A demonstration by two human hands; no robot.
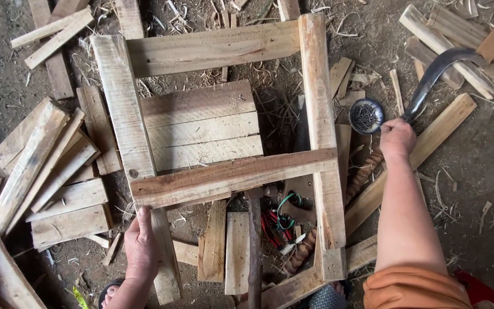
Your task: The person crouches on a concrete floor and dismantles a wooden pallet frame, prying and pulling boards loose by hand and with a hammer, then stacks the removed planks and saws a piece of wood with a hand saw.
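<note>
Your right hand [397, 137] grips the curved blade [433, 77] beside the nail dish [366, 115], left hand [141, 246] clamps the wooden frame [224, 177] — a careless swing risks spilled nails or a cut.

Dirt floor [487, 166] bears wooden frame [218, 177], scrap planks [47, 166].

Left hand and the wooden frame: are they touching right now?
Touching. The head view shows the left hand resting on the wooden frame, its fingers laid against the lower left upright with no gap visible between them.
</note>
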